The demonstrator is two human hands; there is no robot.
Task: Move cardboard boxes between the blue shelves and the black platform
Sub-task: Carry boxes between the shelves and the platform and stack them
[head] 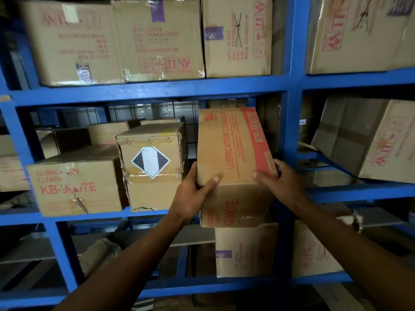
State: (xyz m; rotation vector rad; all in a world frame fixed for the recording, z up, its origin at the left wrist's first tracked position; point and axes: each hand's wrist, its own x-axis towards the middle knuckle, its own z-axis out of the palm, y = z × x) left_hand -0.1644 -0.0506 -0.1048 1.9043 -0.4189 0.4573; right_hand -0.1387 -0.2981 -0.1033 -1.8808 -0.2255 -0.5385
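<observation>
A tall cardboard box with red "KB-900TE" print stands tilted at the front edge of the middle blue shelf, its lower end overhanging the shelf lip. My left hand grips its lower left corner, thumb across the front face. My right hand holds its lower right edge, next to the blue upright post. Left of it stands a dented box with a diamond label, and further left a low box marked "KB-9007E". The black platform is out of view.
Large cartons fill the top shelf. More boxes lean in the right bay. Below the held box sit two cartons on the lower shelf. Loose cardboard lies at the lower left.
</observation>
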